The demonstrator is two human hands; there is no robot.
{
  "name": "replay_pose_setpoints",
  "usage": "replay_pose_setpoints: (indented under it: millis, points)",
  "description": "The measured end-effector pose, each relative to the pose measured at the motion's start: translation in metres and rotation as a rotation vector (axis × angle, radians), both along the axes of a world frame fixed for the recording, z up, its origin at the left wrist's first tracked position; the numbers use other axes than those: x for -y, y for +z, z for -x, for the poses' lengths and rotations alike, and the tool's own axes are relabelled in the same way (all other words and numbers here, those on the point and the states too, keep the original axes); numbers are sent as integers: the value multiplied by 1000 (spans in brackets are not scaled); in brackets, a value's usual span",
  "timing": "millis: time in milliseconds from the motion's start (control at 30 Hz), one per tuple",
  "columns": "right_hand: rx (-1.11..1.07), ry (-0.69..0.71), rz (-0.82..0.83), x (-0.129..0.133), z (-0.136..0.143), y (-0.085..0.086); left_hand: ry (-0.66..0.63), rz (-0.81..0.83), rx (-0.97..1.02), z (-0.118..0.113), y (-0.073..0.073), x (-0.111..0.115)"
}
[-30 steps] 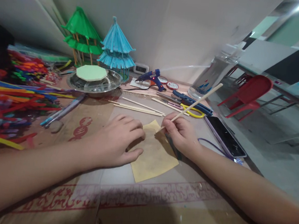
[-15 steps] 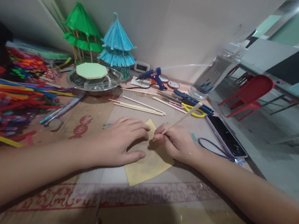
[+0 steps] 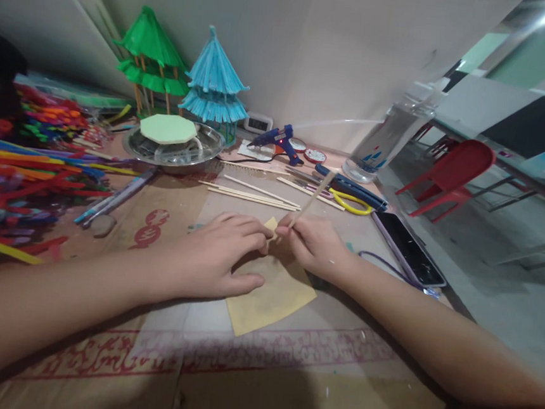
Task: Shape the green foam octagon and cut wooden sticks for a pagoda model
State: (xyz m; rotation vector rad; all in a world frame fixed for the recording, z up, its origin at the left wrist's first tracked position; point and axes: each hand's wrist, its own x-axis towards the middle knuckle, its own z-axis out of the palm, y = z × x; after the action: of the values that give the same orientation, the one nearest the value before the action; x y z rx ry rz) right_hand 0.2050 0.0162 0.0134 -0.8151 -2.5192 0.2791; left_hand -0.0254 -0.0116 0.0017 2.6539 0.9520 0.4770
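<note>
A piece of yellow paper (image 3: 273,300), narrow at its far end and wider toward me, lies flat in front of me. My left hand (image 3: 222,257) rests over its left side, fingers spread and thumb apart. Pinched between the thumb and fingers of my right hand (image 3: 314,243) is a thin wooden stick (image 3: 319,191), slanting up and to the right. The stick's lower end is near the paper's far tip; my fingers partly hide it. Beyond my hands lie several loose wooden sticks (image 3: 254,196).
Colourful pipe cleaners (image 3: 21,182) heap up at left. Behind stand a green paper tower (image 3: 152,47), a blue tower (image 3: 217,72), a metal bowl (image 3: 131,151) and a glue gun (image 3: 278,140). Yellow-handled scissors (image 3: 356,205), a phone (image 3: 409,248) and a water jug (image 3: 378,137) stay at right.
My right hand has moved away from me and slightly left, toward the paper's far tip, and the stick now stands steeper. My left hand has hardly moved.
</note>
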Motion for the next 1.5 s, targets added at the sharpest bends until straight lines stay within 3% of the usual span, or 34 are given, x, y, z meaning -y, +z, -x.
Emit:
replay_pose_setpoints:
  millis: [200, 367, 500, 667, 800, 967, 1133, 1267, 1433, 1500]
  points:
    - [-6, 45, 72, 5, 0, 2, -30, 10, 26, 2, -3, -2]
    - [41, 3, -10, 6, 2, 2, -12, 4, -2, 1, -1, -1]
    - [4, 72, 9, 9, 5, 1, -41, 19, 20, 0, -1, -1]
    - [33, 6, -14, 10, 5, 1, -27, -1, 33, -1, -2, -1]
    - [1, 97, 23, 14, 7, 0, -51, 5, 55, -1, -2, 0]
    - [34, -5, 8, 13, 3, 0, -23, -8, 13, -1, -2, 1]
    - [4, 96, 28, 12, 4, 0, -36, 3, 42, -1, -2, 1]
    - [15, 34, 12, 13, 5, 2, -30, 3, 22, -1, -3, 1]
    - [45, 117, 54, 19, 8, 2, -43, 18, 58, -2, -3, 1]
    - [62, 79, 35, 18, 8, 2, -27, 4, 45, -2, -3, 1]
